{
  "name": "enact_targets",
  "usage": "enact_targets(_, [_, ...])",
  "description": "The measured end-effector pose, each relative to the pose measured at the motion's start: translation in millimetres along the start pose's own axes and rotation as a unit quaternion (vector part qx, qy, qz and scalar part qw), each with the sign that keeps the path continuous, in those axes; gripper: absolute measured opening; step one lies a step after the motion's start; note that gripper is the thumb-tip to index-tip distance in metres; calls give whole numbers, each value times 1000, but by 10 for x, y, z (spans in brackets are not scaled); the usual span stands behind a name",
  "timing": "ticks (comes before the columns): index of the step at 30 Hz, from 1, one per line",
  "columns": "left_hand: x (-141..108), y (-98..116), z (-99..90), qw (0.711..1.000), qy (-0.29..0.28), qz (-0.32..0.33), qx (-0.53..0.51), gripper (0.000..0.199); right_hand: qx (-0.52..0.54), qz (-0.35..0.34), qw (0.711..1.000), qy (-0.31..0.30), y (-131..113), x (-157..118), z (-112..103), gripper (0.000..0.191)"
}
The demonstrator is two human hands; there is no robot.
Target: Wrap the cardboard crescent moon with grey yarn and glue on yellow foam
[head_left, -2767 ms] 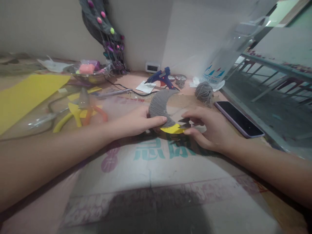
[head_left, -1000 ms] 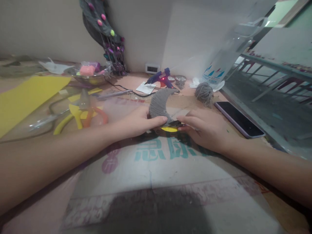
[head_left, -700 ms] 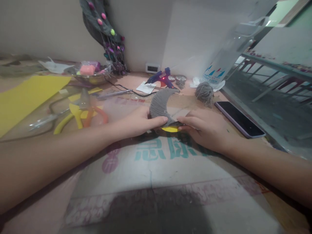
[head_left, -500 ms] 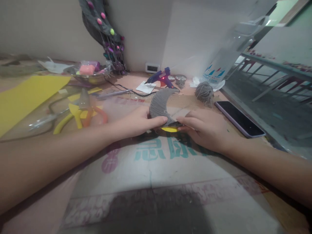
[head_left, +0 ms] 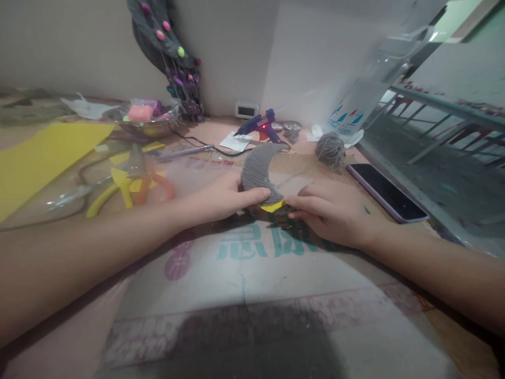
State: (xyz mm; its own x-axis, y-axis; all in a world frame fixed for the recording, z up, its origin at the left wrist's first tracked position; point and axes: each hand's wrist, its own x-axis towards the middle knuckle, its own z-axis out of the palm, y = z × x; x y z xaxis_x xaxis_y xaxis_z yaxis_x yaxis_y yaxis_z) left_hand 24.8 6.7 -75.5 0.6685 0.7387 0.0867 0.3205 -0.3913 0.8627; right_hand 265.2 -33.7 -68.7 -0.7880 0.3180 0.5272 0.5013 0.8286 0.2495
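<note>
A crescent shape wrapped in gray yarn [head_left: 258, 166] is held upright-curving over the table by my left hand [head_left: 236, 197], its thumb pressed on the lower front. Bare yellow [head_left: 273, 207] shows at the crescent's bottom end. Fingers of my right hand [head_left: 331, 210] are pinched close at that yellow end; what lies between them is too small to make out. Beyond my right hand sits a ball of gray yarn [head_left: 330, 149]. Behind the crescent, a blue glue gun [head_left: 256, 123] with a red light rests near a white paper piece [head_left: 235, 141].
Yellow- and orange-handled pliers [head_left: 134, 179] and a yellow sheet [head_left: 47, 158] lie left. A bowl [head_left: 148, 126] of wrapped packets stands behind them. On the right are a phone [head_left: 386, 192] and a clear bottle [head_left: 355, 100]. A decorated gray crescent [head_left: 158, 37] leans at the wall.
My right fingertips have shifted slightly at the crescent's lower end, and more of the yellow shows there. My left hand keeps its hold almost unmoved.
</note>
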Motion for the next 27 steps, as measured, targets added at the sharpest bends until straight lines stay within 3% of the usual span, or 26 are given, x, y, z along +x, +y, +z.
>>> enact_targets(3, [7,-17,-1,1000,4,0,-11,28,38,-33,999,-5,-5,-18,-27,21])
enact_targets(8, [15,-39,-1,999,21,-10,-37,27,9,13,1000,-27,-4,-45,-51,23])
enact_targets(12, [13,-15,-4,999,20,-10,-43,27,-3,-39,999,-14,-5,-40,-25,33])
enact_targets(16, [7,10,-6,999,24,-20,-27,28,13,-57,998,-8,-25,-23,-3,8])
enact_targets(23, [1,-2,4,998,27,-27,-43,28,33,5,999,-11,-10,-27,7,14])
enact_targets(27, [2,-22,2,999,21,-26,-38,29,24,52,997,-47,-5,-13,-12,16])
